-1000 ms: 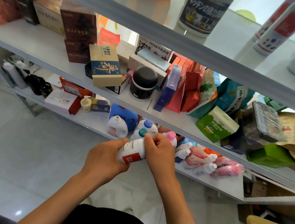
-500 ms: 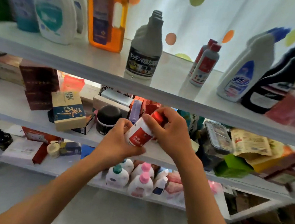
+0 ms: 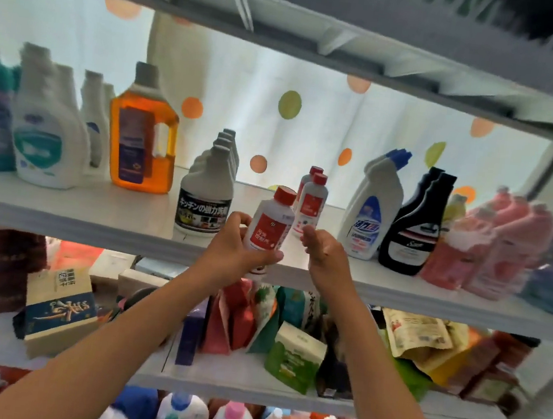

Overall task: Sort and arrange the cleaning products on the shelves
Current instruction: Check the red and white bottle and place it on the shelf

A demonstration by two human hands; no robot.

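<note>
White metal shelving (image 3: 61, 209) stood before a curtain dotted orange and green (image 3: 289, 104). Along the upper shelf, from the left, stood white detergent jugs (image 3: 46, 145), an amber bottle with a handle (image 3: 142, 139), a row of grey kitchen-cleaner bottles (image 3: 206, 194), two small red-capped bottles (image 3: 311, 201), white toilet-cleaner bottles with blue caps (image 3: 369, 213), black bottles (image 3: 410, 231) and pink refill pouches (image 3: 491, 247). The left hand (image 3: 236, 249) gripped a matching red-capped white bottle (image 3: 268, 224) at the shelf's front edge, tilted slightly, just in front of the two small ones. The right hand (image 3: 323, 252) hovered beside it, fingers loosely curled, holding nothing.
</note>
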